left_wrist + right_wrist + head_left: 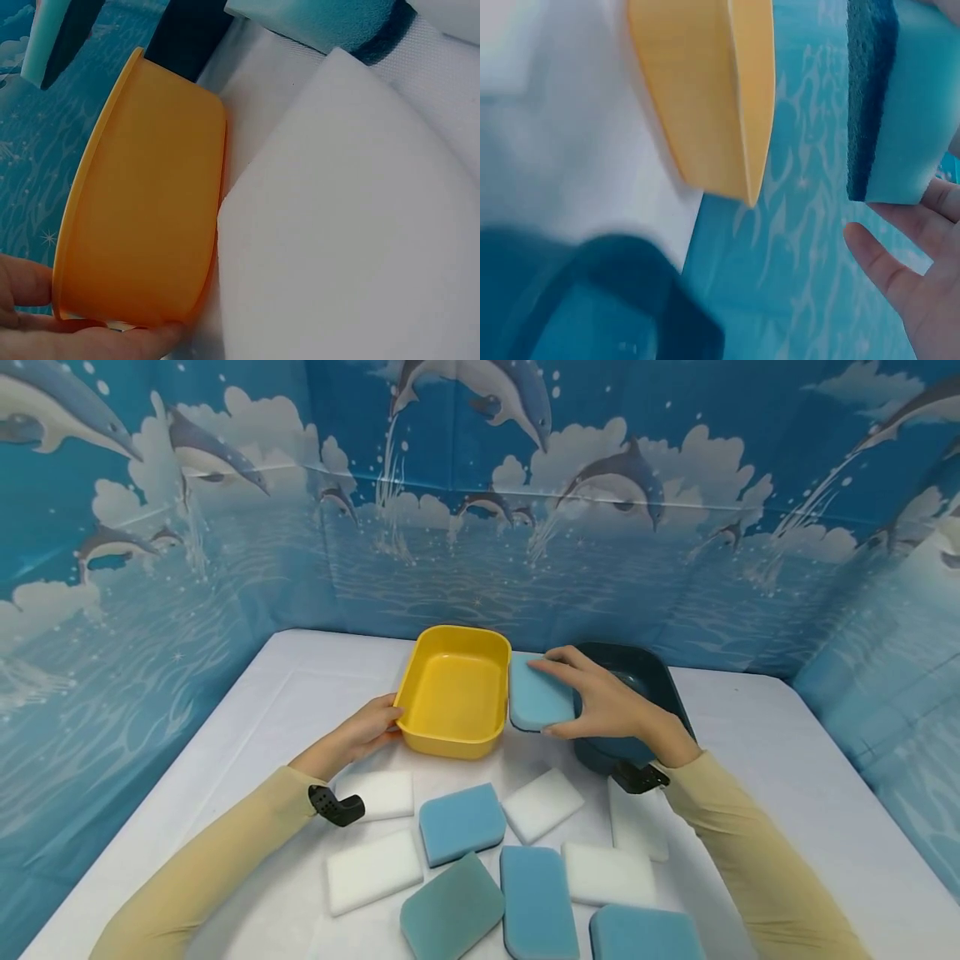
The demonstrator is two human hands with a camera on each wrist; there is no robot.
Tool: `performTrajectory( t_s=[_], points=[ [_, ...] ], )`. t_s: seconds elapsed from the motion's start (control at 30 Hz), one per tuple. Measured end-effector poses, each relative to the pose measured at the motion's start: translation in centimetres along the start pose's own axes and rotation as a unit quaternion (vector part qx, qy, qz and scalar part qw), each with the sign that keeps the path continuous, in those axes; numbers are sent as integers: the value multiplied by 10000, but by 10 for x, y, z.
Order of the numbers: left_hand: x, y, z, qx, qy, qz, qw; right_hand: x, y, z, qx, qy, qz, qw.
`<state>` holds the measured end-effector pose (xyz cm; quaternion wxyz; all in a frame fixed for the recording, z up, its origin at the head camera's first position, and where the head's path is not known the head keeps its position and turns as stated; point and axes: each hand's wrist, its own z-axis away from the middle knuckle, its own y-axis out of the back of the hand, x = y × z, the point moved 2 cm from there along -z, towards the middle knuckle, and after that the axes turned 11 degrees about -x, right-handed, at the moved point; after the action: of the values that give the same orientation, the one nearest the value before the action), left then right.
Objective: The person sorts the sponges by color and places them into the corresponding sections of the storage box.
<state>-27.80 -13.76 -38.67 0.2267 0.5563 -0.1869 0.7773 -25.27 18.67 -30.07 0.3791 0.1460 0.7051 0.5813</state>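
Note:
My left hand grips the left rim of an empty yellow tub, thumb at the edge and fingers under the side. The left wrist view shows the tub's outer wall with the fingertips beneath it. To the right, my right hand holds a light blue sponge by its edges, raised between the yellow tub and a dark tub. That sponge's dark scouring layer shows in the right wrist view. The forearm and hand partly hide the dark tub.
Several blue sponges and white sponges lie on the white table in front of the tubs. One white sponge lies beside the right wrist. A dolphin-printed curtain hangs behind the table's far edge.

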Motion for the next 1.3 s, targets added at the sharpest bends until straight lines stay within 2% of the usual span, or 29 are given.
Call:
performTrajectory(
  t_s=[0.27,0.63,0.9,1.3],
  points=[
    [-1,1,-1,-16,-70,4,10000,-9,-16,-45,-99,68,-355,9993],
    [0,0,1,-36,-73,15,10000,-9,-46,-82,-56,-452,-420,9981],
    [-1,2,1,5,-59,8,10000,-8,-60,-93,17,-584,-523,9969],
    [-2,1,1,66,18,53,10000,-5,-66,-95,80,-495,-517,9974]
  ],
)
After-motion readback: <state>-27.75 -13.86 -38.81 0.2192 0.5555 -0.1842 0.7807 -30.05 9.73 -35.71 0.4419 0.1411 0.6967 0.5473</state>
